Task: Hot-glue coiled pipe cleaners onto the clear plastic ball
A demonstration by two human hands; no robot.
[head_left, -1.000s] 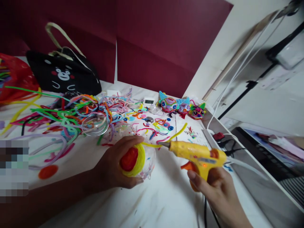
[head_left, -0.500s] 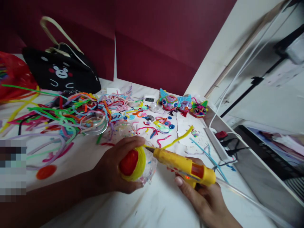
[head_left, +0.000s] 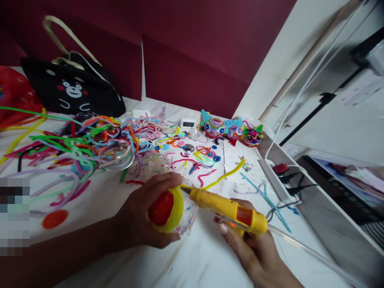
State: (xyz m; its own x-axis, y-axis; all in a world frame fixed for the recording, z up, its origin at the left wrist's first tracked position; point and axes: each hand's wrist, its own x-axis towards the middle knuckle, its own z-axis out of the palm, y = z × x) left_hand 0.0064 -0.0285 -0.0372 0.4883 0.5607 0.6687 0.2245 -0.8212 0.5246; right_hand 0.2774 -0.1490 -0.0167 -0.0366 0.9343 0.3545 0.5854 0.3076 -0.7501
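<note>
A clear ball [head_left: 189, 214] with a red-orange disc [head_left: 161, 208] ringed by yellow pipe cleaner [head_left: 177, 210] is in my left hand [head_left: 141, 214], whose fingers wrap round its left side. The yellow strand's loose tail [head_left: 226, 176] runs off to the right over the table. In my right hand [head_left: 255, 248] is a yellow glue gun [head_left: 228, 208] with a small red light lit and a clear glue stick in its back end. Its dark nozzle touches or nearly touches the top of the yellow ring; the exact contact is unclear.
Tangled pipe cleaners [head_left: 75, 140], a clear dome [head_left: 117, 156] and an orange disc [head_left: 55, 219] lie left. Behind are a black bag [head_left: 73, 90], a small clock [head_left: 188, 124] and decorated heads [head_left: 214, 127]. A power strip [head_left: 277, 182] is at right.
The glue gun and my right hand have shifted slightly left, with the nozzle now nearer the ring's top edge. My left hand keeps its hold on the ball. The whole view has shifted a little.
</note>
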